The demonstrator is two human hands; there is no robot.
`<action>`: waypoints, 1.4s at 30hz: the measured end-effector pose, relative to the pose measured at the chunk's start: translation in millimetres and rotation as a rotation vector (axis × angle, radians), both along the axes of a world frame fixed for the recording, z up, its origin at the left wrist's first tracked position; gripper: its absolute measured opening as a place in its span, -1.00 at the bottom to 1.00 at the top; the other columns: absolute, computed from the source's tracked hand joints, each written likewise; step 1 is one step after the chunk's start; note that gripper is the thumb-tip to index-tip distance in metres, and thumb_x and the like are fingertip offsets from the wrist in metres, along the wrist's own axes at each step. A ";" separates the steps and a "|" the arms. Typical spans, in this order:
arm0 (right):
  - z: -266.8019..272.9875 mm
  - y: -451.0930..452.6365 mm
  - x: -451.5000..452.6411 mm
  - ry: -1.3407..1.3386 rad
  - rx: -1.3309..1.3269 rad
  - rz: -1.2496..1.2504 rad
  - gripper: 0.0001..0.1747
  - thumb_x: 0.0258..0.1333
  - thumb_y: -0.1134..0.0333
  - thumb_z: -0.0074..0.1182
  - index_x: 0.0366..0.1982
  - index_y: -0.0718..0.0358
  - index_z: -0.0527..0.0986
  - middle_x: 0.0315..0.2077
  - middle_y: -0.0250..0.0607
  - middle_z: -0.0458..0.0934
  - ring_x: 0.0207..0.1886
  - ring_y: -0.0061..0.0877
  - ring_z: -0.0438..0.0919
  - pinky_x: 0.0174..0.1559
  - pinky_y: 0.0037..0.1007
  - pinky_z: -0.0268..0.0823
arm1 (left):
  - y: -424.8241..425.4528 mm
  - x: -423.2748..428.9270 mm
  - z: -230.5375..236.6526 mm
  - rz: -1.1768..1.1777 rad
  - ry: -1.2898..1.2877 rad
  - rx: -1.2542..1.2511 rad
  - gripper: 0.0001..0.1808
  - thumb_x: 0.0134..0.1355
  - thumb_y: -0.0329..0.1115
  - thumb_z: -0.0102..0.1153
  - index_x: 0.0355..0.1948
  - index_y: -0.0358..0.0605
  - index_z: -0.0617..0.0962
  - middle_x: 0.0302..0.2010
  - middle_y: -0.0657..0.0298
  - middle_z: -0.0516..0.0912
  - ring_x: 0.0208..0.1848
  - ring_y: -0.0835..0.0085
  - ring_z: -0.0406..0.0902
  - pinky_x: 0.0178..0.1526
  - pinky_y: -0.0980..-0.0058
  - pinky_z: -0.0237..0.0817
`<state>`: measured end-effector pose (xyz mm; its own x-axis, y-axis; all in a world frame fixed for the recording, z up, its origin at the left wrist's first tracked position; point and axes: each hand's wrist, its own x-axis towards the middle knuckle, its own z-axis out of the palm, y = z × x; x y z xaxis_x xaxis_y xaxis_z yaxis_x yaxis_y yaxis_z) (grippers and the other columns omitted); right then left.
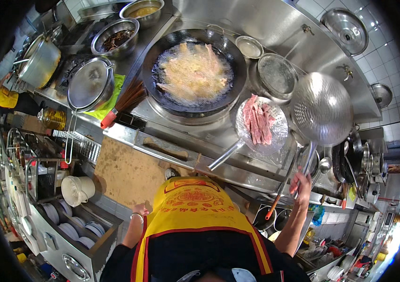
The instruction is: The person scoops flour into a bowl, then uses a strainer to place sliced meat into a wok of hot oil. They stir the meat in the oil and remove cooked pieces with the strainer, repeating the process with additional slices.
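Observation:
My right hand (302,185) is wrapped around the metal handle of a large perforated strainer ladle (321,109), raised over the right side of the steel range. My left hand (140,209) hangs low beside my yellow apron (193,204), its fingers partly hidden. In front of me, a black wok (194,109) holds bubbling oil with pale battered pieces (196,72) frying in it. Strips of raw red meat (258,121) lie on a flat perforated skimmer (277,135), right of the wok, its handle pointing towards me.
A wok brush (126,100) and a lidded, long-handled pan (90,84) are left of the wok. Steel bowls (115,37) stand behind them. A round strainer (277,75) sits at the back right. Another person (7,97) is at far left. Plates (67,231) fill an open drawer.

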<state>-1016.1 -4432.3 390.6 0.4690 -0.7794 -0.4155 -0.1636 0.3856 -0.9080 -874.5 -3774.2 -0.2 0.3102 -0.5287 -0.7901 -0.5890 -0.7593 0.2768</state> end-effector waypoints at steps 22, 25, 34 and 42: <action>-16.4 -42.9 284.1 0.549 -0.576 0.834 -0.79 -0.06 0.42 0.02 -0.32 0.31 0.35 -0.65 -0.22 0.42 -0.69 -0.50 0.42 -0.61 -0.36 0.31 | -4.2 -41.3 2.1 2.116 0.572 -0.150 -0.69 0.26 -0.28 -0.09 0.03 -0.03 0.42 -0.13 0.16 0.58 -0.14 0.25 0.55 -0.10 0.16 0.38; -9.7 -44.2 285.5 0.506 -0.222 0.945 -0.86 -0.02 0.48 0.00 -0.35 0.28 0.35 -0.69 -0.36 0.36 -0.75 -0.63 0.33 -0.74 -0.46 0.23 | 6.8 -82.8 -31.5 2.013 0.547 -0.154 -0.73 0.28 -0.24 -0.11 -0.02 0.03 0.47 -0.16 0.20 0.60 -0.13 0.23 0.55 -0.11 0.08 0.37; -27.2 -43.2 297.4 0.424 0.265 1.034 -0.85 0.03 0.46 0.02 -0.39 0.20 0.29 -0.69 -0.41 0.34 -0.77 -0.71 0.29 -0.80 -0.57 0.13 | -67.0 -93.9 51.7 2.340 0.382 -0.085 -0.80 0.25 -0.21 -0.07 -0.21 -0.01 0.51 -0.39 0.25 0.60 -0.44 0.32 0.58 -0.42 0.27 0.40; -29.1 -7.9 278.2 0.326 0.617 0.925 -0.88 0.09 0.44 0.02 -0.42 0.18 0.30 -0.69 -0.45 0.28 -0.76 -0.75 0.23 -0.77 -0.61 0.12 | -74.8 -120.0 29.9 2.448 0.473 -0.301 -0.80 0.25 -0.19 -0.07 -0.30 -0.05 0.50 -0.43 0.19 0.61 -0.42 0.26 0.59 -0.42 0.26 0.40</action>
<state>-737.9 -4440.2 361.5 0.5546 0.1828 -0.8118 -0.8065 0.3585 -0.4702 -994.6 -3849.0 29.6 0.1620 0.2406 -0.9570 0.8998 0.3622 0.2433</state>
